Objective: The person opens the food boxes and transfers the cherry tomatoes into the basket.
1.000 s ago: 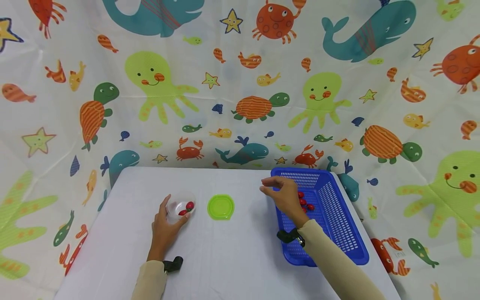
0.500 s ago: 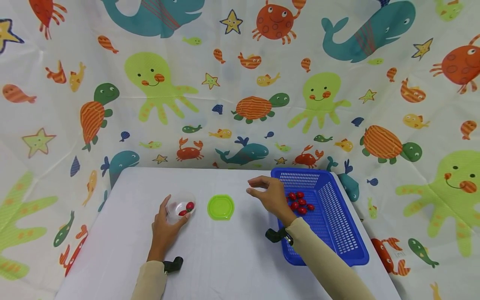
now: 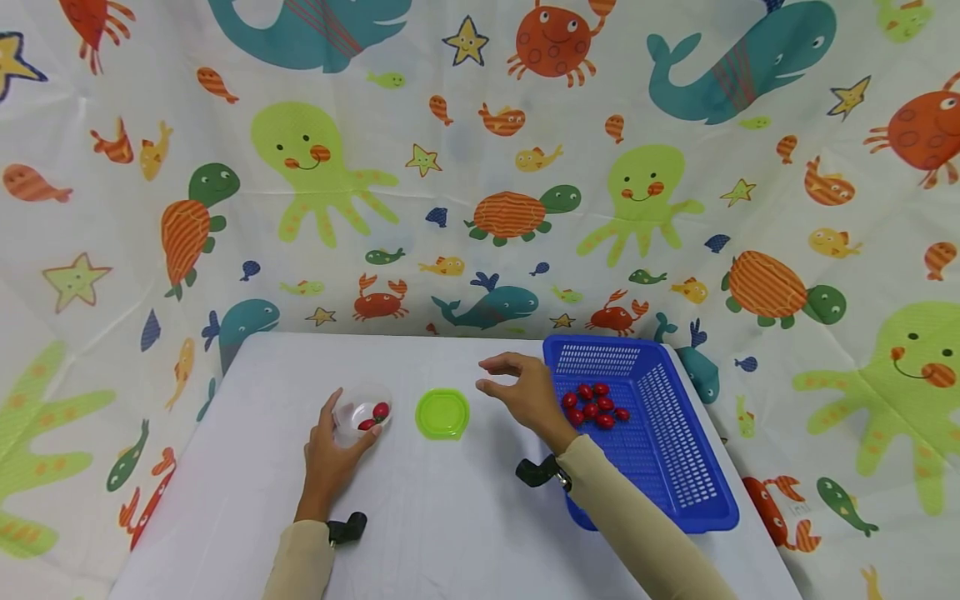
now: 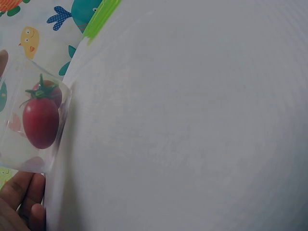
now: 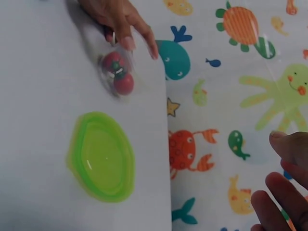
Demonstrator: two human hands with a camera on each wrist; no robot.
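On the left of the table, my left hand [image 3: 330, 458] holds a clear plastic cup [image 3: 347, 417] between thumb and fingers. Two red cherry tomatoes [image 4: 41, 122] with green stems lie inside it. My right hand [image 3: 528, 396] is in the air at the left side of the blue basket [image 3: 660, 450], thumb and fingers bent toward each other. A sliver of a red cherry tomato [image 5: 294, 172] shows between its thumb and fingers in the right wrist view; the rest is hidden. Several more cherry tomatoes [image 3: 590, 408] lie in the basket.
A bright green lid [image 3: 442, 414] lies on the white table [image 3: 442, 517] between the cup and the basket. Behind the table hangs a curtain [image 3: 465, 175] with sea animals printed on it.
My right hand has moved left, away from over the basket, uncovering more of the tomatoes there. The left hand and the cup stay where they were.
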